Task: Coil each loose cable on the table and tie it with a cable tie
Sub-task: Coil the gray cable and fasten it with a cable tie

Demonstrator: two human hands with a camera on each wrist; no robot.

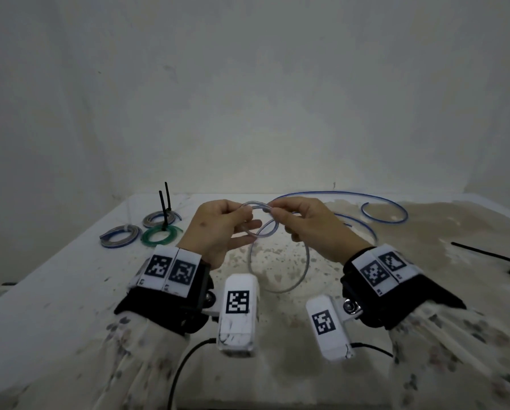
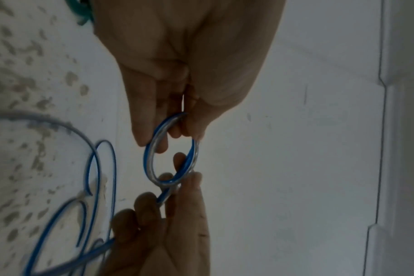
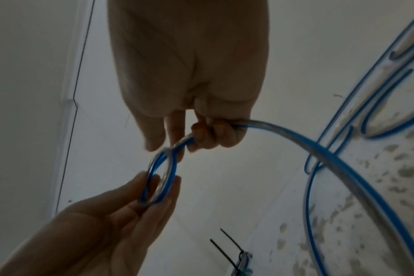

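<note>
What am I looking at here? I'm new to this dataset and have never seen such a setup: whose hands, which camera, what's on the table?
No robot here: a person wears cameras on the head and both wrists. The big picture is from the head, the other two look along each hand.

The left hand pinches a small coil of blue-striped clear cable. The right hand grips the same cable beside it, feeding more in; the loose rest trails over the stained table.

At far left lie three finished coils: a green one and a grey one with black cable ties, and a grey-blue one. A spare black cable tie lies at right.
</note>
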